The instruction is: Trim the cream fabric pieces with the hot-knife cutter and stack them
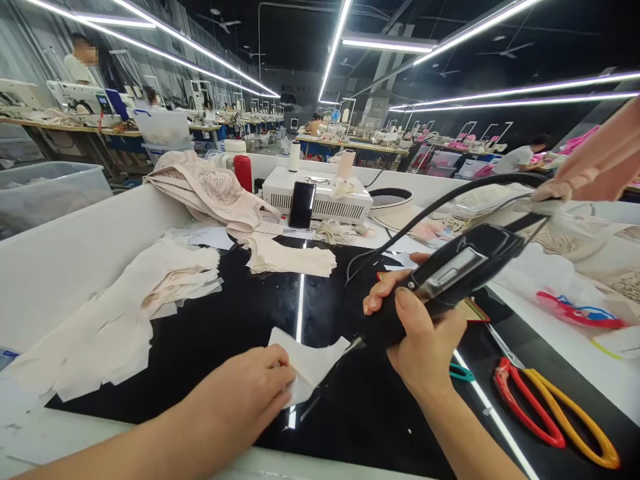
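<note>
My right hand is wrapped around a black corded electric hot knife, tilted with its thin metal tip pointing down to the left. That tip meets the right corner of a small off-white fabric piece with a curved upper edge. My left hand has its fingers curled together on the left side of this piece, pressing it to the glossy black board. Faint smoke shows above the piece. Beyond it lies a stack of cream fabric pieces.
Layered cut fabric spreads at left. Scissors with red and orange handles lie at right. Behind stand a phone, a white vented box, and a red bottle. A pinkish strip holds up the tool's cable.
</note>
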### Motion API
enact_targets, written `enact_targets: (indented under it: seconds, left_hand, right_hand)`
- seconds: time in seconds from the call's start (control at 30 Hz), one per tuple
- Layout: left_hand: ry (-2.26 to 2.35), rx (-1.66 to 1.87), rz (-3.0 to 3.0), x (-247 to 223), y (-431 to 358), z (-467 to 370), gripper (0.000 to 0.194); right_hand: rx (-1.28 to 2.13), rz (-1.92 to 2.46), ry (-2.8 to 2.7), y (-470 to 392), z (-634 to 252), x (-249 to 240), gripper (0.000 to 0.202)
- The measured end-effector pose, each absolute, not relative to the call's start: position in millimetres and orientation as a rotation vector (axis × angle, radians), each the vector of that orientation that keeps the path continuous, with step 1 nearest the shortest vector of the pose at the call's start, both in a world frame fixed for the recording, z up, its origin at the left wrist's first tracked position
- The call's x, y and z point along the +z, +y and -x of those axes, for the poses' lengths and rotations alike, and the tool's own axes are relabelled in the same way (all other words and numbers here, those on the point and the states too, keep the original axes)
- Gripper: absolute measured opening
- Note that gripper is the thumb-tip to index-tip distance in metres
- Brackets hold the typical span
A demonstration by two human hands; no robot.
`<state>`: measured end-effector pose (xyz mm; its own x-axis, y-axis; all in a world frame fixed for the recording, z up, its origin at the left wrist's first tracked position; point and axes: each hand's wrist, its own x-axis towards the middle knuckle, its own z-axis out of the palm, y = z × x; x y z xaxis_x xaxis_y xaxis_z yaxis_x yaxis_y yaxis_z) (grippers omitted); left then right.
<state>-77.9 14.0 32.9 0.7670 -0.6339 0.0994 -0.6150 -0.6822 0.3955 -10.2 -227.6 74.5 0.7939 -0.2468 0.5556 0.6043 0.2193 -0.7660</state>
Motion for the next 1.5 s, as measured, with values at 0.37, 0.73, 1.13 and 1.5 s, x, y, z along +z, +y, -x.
enact_targets:
  seconds: [0.37,0.73,1.13,1.5]
  left_hand:
    - [-1.169,-0.102,-2.613,64,-11,41,0.025]
    - [-1.349,-0.429,-2.283,53,-13,3,0.027]
    - [-1.389,-0.256,-2.324,46,-2,0,0.023]
    - [-1.353,-0.313,-2.321,49,-1,1,0.036]
  right_hand:
    - [-0.549,1.204,-0.358,-217,20,75,0.041]
    - [-0.532,1.203,-0.34,-210,26,76,0.038]
    - [-0.482,1.2,-0.385,-193,27,81,0.029]
    - [-0.457,1.218,-0.422,-183,32,77,0.03]
